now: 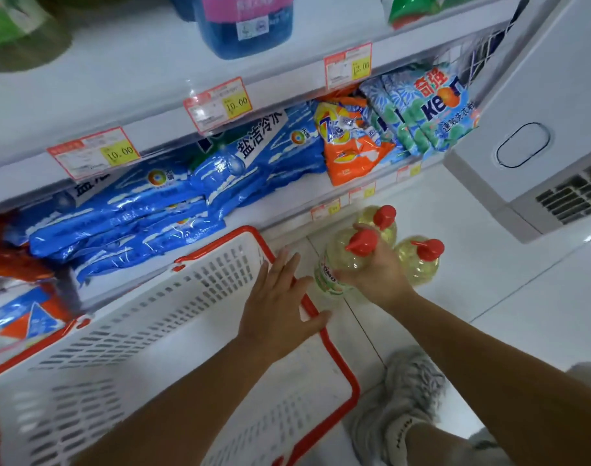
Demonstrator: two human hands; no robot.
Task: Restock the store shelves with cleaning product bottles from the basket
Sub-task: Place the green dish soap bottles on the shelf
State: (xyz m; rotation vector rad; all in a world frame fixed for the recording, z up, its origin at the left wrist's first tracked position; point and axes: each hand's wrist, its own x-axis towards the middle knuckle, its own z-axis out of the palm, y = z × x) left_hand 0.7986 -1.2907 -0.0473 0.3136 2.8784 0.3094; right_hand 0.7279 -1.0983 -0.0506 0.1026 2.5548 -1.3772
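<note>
Our right hand point(378, 275) grips a clear red-capped plastic bottle point(349, 260), its label half hidden; our left hand point(280, 306) is spread flat over the slotted white basket point(136, 331).

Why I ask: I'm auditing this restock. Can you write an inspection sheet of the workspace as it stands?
Surface: white tiled floor at the shelf foot.
Job's things: white basket with red rim, no bottles visible inside; three yellow red-capped bottles by the shelf foot: near bottle, rear bottle, right bottle.
Clutter: nothing seen.
Hands: left hand open, fingers straight, over the basket rim; right hand grips the near bottle.
Cables: nothing seen.
Surroundings: blue detergent bags, orange bags and price tags on the shelves; white vented cabinet at right; a shoe.
</note>
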